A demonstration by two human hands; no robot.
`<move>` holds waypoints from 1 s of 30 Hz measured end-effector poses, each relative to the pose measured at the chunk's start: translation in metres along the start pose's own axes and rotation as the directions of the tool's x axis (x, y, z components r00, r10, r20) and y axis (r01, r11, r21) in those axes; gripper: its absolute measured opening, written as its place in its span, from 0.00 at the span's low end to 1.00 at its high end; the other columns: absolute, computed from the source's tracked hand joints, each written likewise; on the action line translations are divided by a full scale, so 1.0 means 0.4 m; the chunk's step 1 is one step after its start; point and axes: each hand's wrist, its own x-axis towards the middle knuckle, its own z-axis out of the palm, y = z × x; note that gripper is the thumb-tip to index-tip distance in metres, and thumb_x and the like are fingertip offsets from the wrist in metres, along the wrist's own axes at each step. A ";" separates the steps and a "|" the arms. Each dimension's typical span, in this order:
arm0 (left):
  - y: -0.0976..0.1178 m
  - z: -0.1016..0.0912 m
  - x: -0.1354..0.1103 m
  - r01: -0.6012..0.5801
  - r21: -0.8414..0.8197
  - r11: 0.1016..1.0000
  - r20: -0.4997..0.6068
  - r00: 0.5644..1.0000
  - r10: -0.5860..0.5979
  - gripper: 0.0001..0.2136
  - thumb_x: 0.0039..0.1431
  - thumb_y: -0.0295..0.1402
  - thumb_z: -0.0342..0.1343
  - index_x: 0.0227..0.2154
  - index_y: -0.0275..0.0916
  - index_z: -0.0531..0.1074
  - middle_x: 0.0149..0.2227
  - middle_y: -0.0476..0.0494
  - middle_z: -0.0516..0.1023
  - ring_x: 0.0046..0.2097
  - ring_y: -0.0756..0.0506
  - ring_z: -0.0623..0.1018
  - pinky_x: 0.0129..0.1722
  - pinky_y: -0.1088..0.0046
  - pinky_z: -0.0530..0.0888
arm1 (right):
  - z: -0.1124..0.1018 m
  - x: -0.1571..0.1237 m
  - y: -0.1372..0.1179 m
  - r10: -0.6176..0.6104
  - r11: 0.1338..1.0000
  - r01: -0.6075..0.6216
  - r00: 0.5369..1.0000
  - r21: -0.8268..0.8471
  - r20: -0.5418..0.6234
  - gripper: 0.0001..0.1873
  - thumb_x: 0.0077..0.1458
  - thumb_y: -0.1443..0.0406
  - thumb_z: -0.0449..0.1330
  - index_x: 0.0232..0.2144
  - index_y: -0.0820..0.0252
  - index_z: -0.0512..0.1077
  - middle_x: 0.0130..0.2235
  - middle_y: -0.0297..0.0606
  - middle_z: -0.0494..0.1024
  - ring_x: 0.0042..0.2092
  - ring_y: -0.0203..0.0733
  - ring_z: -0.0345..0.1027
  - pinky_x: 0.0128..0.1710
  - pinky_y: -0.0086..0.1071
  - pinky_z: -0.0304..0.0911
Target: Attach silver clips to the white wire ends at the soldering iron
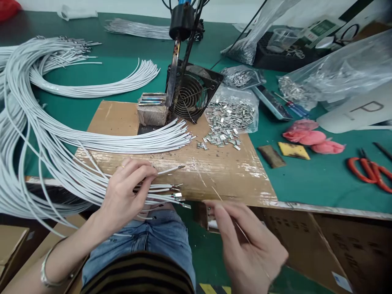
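My left hand [130,185] pinches a white cable [168,170] near its stripped, dark end, which points right over the cardboard. Below that hand, several more cables from the same bundle stick out over the table edge, and some carry small metal connectors [185,206]. My right hand [249,239] holds a thin solder wire [217,193] between thumb and forefinger, its tip pointing up and left, apart from the cable. Beyond both hands, a soldering iron [174,67] hangs tip down beside a block [153,116] topped with shiny metal.
A cable bundle [131,139] lies across the cardboard [214,175]. Loose connectors [226,122] spill from a plastic bag behind a black fan [190,92]. To the right are sponges [294,150], pink cloth [315,138], red-handled pliers [369,170] and a blue-handled screwdriver [295,108].
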 end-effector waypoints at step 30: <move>-0.006 -0.007 -0.026 -0.094 -0.036 0.995 0.092 0.991 0.097 0.06 0.61 0.22 0.61 0.38 0.38 0.78 0.43 0.38 0.81 0.43 0.40 0.75 0.45 0.58 0.72 | 0.071 0.091 -0.005 0.056 0.982 0.011 0.938 -0.189 0.343 0.16 0.63 0.61 0.62 0.23 0.57 0.72 0.23 0.30 0.68 0.27 0.37 0.62 0.28 0.31 0.58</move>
